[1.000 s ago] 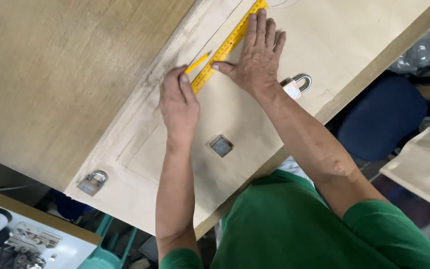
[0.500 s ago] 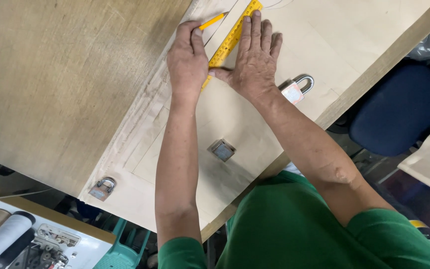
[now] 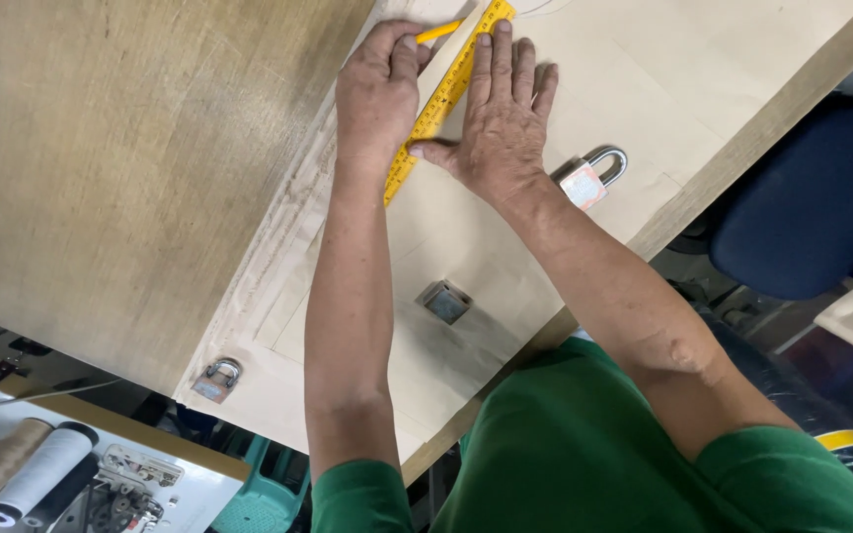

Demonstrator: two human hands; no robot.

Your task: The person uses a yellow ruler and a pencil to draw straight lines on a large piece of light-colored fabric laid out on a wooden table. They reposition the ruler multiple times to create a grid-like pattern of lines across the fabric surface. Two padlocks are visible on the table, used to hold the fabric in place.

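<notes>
A person in a green shirt (image 3: 584,464) leans over a wooden surface (image 3: 111,168), both bare arms stretched across a large sheet of pale paper (image 3: 703,69) that covers its near part. The left hand (image 3: 377,94) is curled shut around a yellow pencil (image 3: 438,32), its fingers closed on the shaft and the tip set against the edge of a yellow ruler (image 3: 441,99). The ruler lies slanted on the paper, running from beside the left wrist up to the top edge of the frame. The right hand (image 3: 501,128) is spread flat, fingers stretched out and palm down, pressing on the ruler and the paper just beside it and gripping nothing.

Three weights sit on the sheet: a silver padlock (image 3: 592,178) touching the right wrist, a small square metal block (image 3: 445,301) between the forearms, and a second padlock (image 3: 216,378) at the paper's near-left corner. A blue chair (image 3: 812,197) stands past the surface's right edge. At lower left, thread spools (image 3: 27,469) rest beside a sewing machine (image 3: 135,484).
</notes>
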